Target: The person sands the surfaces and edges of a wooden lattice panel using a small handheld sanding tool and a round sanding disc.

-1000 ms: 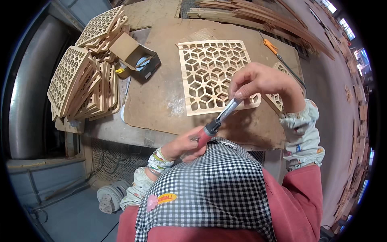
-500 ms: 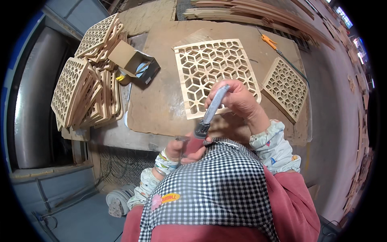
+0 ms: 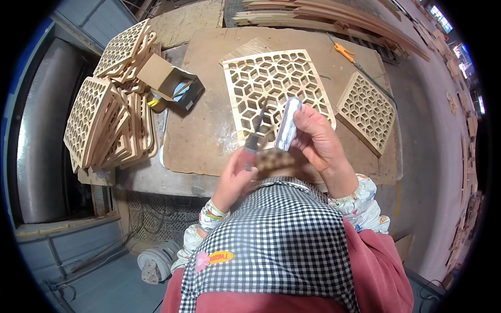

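Observation:
My left hand (image 3: pixel 232 180) is closed around the red body of a hand tool (image 3: pixel 251 148), which has a dark collar and a thin dark shaft pointing away from me. Between the thumb and fingers of my right hand (image 3: pixel 319 138) is a pale grey, flat strip (image 3: pixel 287 125), held upright just right of the shaft and apart from it. What the strip is made of cannot be made out. Beyond both hands a wooden lattice panel (image 3: pixel 277 86) with hexagon-patterned cutouts lies on the table, its near edge partly hidden by them.
Stacked lattice panels (image 3: pixel 88 120) stand at the left, beside an open cardboard box (image 3: pixel 180 91). A second panel (image 3: pixel 368 112) lies on the table board (image 3: pixel 198 135) at right, below an orange air gun (image 3: pixel 344 52) with a hose. Long wooden strips (image 3: pixel 323 21) lie at the back.
The grey strip lay along the front of the tool and now stands apart in my right hand, baring the thin shaft. My left hand has moved up and forward with the tool.

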A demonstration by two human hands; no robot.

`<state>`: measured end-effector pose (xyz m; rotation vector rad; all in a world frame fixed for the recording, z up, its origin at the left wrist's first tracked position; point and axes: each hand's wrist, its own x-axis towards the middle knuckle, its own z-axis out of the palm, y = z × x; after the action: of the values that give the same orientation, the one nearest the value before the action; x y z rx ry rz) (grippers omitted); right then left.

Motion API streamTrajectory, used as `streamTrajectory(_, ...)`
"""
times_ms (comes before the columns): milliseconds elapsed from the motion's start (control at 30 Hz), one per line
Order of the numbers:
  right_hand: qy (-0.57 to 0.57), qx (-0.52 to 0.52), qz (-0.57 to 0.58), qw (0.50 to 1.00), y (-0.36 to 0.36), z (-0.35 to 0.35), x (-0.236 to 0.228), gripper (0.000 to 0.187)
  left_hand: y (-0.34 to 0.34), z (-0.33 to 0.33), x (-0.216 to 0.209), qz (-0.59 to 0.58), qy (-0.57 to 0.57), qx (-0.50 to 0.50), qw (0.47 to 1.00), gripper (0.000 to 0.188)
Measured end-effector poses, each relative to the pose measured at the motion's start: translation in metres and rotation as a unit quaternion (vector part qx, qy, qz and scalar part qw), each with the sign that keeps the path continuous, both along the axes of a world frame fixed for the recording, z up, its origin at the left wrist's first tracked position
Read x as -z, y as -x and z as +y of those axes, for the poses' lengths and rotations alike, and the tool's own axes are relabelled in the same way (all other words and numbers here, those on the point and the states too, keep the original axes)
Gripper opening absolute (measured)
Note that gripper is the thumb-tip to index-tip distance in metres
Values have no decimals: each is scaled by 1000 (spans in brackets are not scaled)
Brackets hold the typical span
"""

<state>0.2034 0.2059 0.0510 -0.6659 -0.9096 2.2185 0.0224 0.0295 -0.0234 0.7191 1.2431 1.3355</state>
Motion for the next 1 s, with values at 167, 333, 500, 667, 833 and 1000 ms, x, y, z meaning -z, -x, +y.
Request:
streamTrajectory(167,-41,33,13,999,-3,4,-3,22,13,-7,6,12,-9,-35,999,67)
streamTrajectory(333,-75,50,26,996,-3,3,0,23,17,-18,9,-11,5,-29,1000,72)
streamTrajectory(500,-91,49,69,992,-13,7,4,29,14,-25,12,-7,1,-12,1000,73)
streamTrajectory(667,-89,43,123,988,-33,13,10,33,9,-24,10,20,15,31,999,73)
streamTrajectory(833,-112,132,119,978,-72,14,10,34,0,-18,8,12,28,81,996,73)
streamTrajectory(1000,-59,284,103,951,-149,-11,33,55,-8,-3,11,7,62,157,986,75)
